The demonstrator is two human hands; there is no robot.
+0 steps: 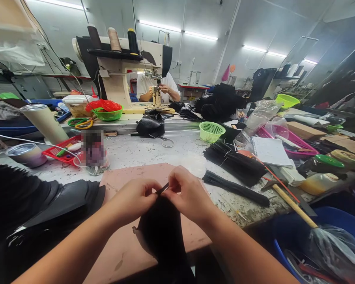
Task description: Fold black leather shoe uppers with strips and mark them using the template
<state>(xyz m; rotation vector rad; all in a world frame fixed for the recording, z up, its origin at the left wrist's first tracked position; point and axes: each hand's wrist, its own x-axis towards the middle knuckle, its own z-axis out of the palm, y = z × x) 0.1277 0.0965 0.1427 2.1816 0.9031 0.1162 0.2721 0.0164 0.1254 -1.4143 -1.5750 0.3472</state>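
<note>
My left hand point(140, 197) and my right hand point(187, 193) are close together in front of me. Each pinches the upper edge of a black leather-like piece point(162, 228), with thumb and fingers pressed together. A narrow dark strip along that edge shows between my fingertips. The rest of the piece hangs down toward me, over the near edge of a pinkish board point(121, 240). To my left lies a thick stack of black pieces point(56, 201). Right of my hands are a narrow black bundle point(236, 188) and a larger tied black bundle point(236, 161).
Beyond the table stands a sewing machine point(118, 67), with a co-worker's hands point(164, 90) at it. A green basket point(212, 132), a red tray point(62, 148) and a tumbler point(45, 122) stand around. A hammer point(292, 203) overhangs the right edge above a blue bin point(334, 217).
</note>
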